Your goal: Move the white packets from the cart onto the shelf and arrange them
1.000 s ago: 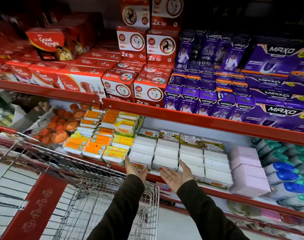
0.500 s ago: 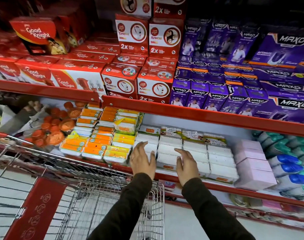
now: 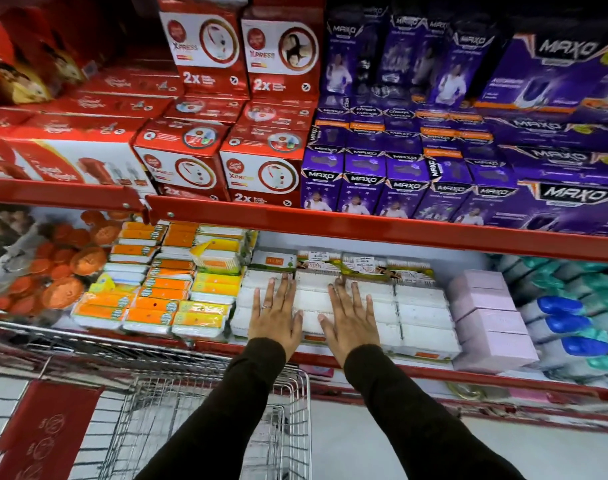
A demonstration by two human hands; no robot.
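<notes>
Several white packets lie in neat rows on the lower shelf, under the red beam. My left hand rests flat, palm down, on the left rows of packets, fingers spread, a ring on one finger. My right hand lies flat on the middle rows beside it, fingers spread too. Neither hand grips a packet. The wire cart stands below my arms, and its basket shows no packets that I can make out.
Orange and yellow packets fill the shelf to the left, pink boxes and blue-capped bottles to the right. Red boxes and purple boxes crowd the shelf above. The red beam hangs low over the packets.
My hands turned from palms-up at the shelf edge to palms-down, then slid further in over the white packets. The camera moved closer to the shelf.
</notes>
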